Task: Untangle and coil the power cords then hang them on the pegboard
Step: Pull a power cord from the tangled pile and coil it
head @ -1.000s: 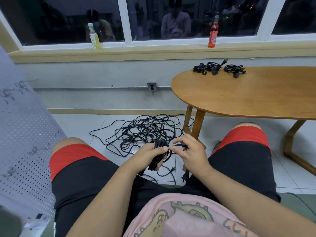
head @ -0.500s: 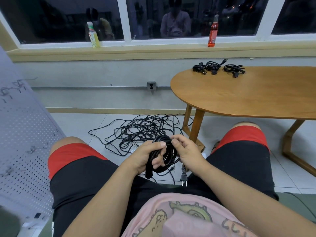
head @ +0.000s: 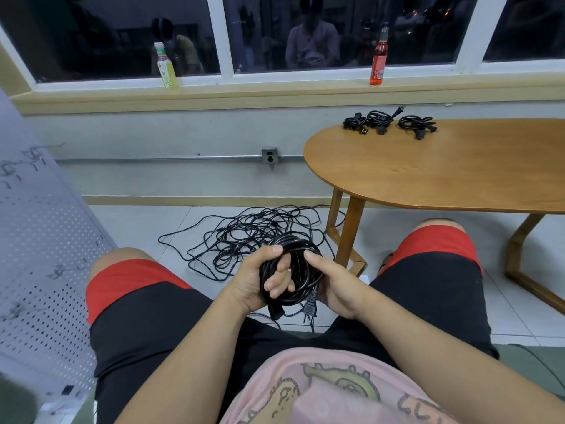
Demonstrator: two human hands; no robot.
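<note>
Black shorts (head: 146,325) with red hems, pink shirt (head: 330,390) with a cartoon print, bare forearms

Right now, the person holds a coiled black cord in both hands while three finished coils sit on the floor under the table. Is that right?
Not quite. The head view shows the three finished coils lying on top of the table, not on the floor under it. The left hand and right hand do both hold the coiled black cord.
</note>
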